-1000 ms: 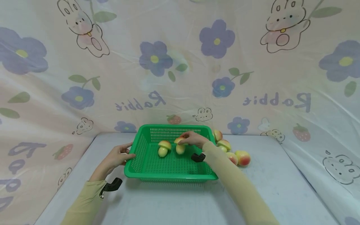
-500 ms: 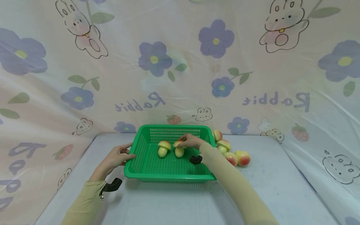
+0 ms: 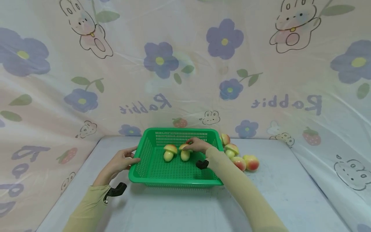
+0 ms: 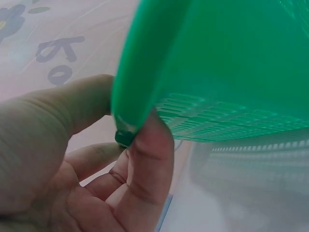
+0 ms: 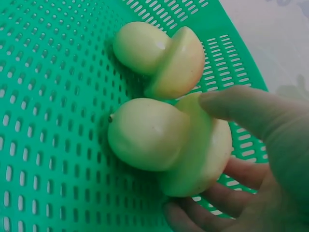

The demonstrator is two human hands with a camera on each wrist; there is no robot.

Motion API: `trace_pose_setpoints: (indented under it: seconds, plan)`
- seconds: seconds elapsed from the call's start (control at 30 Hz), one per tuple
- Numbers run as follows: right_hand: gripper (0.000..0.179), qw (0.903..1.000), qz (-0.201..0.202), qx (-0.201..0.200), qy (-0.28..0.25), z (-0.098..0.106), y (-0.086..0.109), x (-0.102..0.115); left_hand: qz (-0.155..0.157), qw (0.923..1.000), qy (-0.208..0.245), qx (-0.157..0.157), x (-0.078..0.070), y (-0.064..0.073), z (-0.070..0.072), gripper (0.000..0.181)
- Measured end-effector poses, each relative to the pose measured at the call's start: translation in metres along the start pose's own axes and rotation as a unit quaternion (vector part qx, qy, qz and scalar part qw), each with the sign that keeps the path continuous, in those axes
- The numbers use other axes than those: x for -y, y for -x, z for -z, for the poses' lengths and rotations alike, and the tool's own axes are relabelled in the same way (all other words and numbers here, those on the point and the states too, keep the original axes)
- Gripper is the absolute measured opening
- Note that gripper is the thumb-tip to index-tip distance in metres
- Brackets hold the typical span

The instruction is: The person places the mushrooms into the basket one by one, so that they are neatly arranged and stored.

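Note:
A green slotted basket (image 3: 150, 175) stands on the table. Two yellow toy mushrooms are inside it. My right hand (image 3: 198, 144) grips the cap of the right mushroom (image 3: 185, 155) (image 5: 164, 140), thumb above and fingers beneath, with its stem on the basket floor (image 5: 48, 121). The left mushroom (image 3: 169, 152) (image 5: 159, 58) stands free beside it. My left hand (image 3: 121, 161) (image 4: 72, 159) pinches the basket's left rim (image 4: 133, 92) between thumb and fingers.
Just right of the basket lie another toy mushroom (image 3: 231, 150) and several toy peaches (image 3: 251, 162) on the pale table (image 3: 185, 209). A flower-and-rabbit patterned sheet (image 3: 185, 71) closes in the back and both sides.
My right hand has drawn slightly left and lowered the mushroom it holds beside the other one. The left hand stays on the rim.

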State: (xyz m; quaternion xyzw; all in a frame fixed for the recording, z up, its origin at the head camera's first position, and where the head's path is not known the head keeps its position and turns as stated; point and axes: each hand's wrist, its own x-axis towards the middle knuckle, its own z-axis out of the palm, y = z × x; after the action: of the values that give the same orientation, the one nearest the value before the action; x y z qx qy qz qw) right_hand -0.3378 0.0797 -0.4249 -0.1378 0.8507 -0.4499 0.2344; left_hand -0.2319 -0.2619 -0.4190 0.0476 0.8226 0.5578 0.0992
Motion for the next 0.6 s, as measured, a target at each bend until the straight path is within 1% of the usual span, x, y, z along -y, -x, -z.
trace_pose_setpoints:
  seconds: [0.2,0.33,0.6]
  plan:
    - [0.05,0.9999,0.005,-0.007,0.009,-0.0005,-0.0009,-0.0009,-0.001,1.0,-0.006,-0.001,-0.0002,-0.0026,0.0002,0.073]
    - [0.051,0.9998,0.008,-0.013,0.013,-0.0013,-0.0015,0.0008,-0.003,1.0,-0.005,0.0,-0.0009,-0.0022,0.0002,0.073]
    - [0.054,0.9999,0.006,-0.015,-0.001,-0.0038,-0.0017,0.0015,-0.005,1.0,-0.002,0.001,-0.0019,-0.0004,-0.0002,0.073]
